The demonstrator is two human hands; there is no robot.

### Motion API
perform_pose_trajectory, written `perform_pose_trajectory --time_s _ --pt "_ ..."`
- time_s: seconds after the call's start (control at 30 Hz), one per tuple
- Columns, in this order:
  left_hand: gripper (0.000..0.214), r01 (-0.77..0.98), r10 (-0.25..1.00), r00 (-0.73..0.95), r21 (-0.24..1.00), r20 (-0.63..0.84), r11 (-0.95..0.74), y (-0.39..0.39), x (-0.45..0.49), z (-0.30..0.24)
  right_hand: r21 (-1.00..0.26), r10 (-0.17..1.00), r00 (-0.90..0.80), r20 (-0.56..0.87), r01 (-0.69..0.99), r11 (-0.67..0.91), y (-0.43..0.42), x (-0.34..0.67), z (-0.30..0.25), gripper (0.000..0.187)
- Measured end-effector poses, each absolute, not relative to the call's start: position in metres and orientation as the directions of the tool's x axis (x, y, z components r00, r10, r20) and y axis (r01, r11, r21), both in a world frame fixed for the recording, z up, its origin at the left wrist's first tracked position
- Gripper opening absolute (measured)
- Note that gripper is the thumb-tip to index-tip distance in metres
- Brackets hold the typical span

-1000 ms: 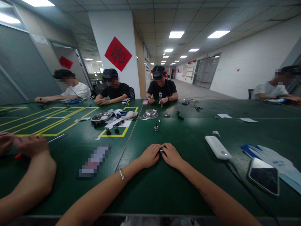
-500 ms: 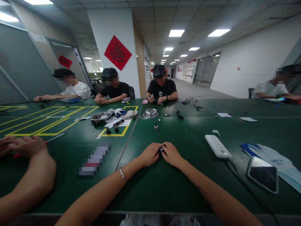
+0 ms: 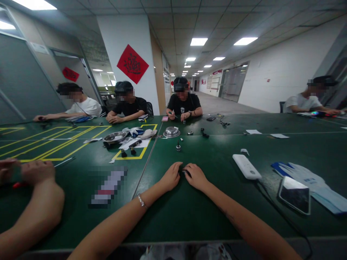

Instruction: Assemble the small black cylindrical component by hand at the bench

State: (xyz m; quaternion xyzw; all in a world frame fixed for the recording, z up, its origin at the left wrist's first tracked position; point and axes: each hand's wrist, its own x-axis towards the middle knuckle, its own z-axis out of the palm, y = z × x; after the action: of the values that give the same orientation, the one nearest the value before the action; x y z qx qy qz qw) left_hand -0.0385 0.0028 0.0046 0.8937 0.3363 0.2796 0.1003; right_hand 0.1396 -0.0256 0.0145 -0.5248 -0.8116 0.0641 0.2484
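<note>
My left hand (image 3: 170, 177) rests on the green table (image 3: 162, 224) with its fingers together and loosely extended towards my right hand, nothing visible in it; a silver bracelet circles its wrist. Just beside it, across a narrow gap, my right hand (image 3: 196, 176) has its fingers curled down over a small dark object (image 3: 185, 172). Those fingers hide most of this object, so its kind cannot be made out. Beyond both hands a small metal part with a thin upright stem (image 3: 178, 146) stands on the table.
A metal bowl (image 3: 171, 132) lies farther back. On the right are a white power strip (image 3: 246, 167), a phone (image 3: 295, 196) and gloves (image 3: 306, 177). A pixelated packet (image 3: 110, 187) lies left. A neighbour's hands (image 3: 38, 171) work near a screwdriver (image 3: 63, 162); other people sit opposite.
My two hands were touching around the small dark object; now a narrow gap separates them, my left hand having shifted left. The whole view has turned slightly right.
</note>
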Motion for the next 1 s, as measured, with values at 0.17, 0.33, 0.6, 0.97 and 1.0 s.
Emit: perform_pose_trajectory --time_s 0.17,0.33,0.6,0.97,1.0 --pt "0.021 0.605 0.738 0.472 0.431 0.483 -0.669 0.008 -0.038 0.004 -0.458 0.909 -0.215 0.357 0.808 0.371 -0.024 0.141 0.016 0.019" --pt "0.014 0.677 0.754 0.393 0.390 0.526 -0.625 0.006 -0.039 0.016 -0.541 0.914 -0.128 0.385 0.771 0.336 -0.022 0.142 0.014 0.024" --pt "0.044 0.468 0.835 0.406 0.700 0.372 -0.539 0.005 -0.036 0.014 -0.573 0.894 -0.116 0.433 0.730 0.373 -0.021 0.140 0.012 0.028" --pt "0.062 0.360 0.787 0.514 0.747 0.342 -0.559 0.011 -0.036 0.004 -0.556 0.847 -0.180 0.500 0.683 0.473 -0.026 0.139 0.015 0.018" --pt "0.062 0.354 0.781 0.521 0.745 0.344 -0.565 0.011 -0.036 0.005 -0.535 0.841 -0.203 0.501 0.692 0.485 -0.026 0.138 0.015 0.018"
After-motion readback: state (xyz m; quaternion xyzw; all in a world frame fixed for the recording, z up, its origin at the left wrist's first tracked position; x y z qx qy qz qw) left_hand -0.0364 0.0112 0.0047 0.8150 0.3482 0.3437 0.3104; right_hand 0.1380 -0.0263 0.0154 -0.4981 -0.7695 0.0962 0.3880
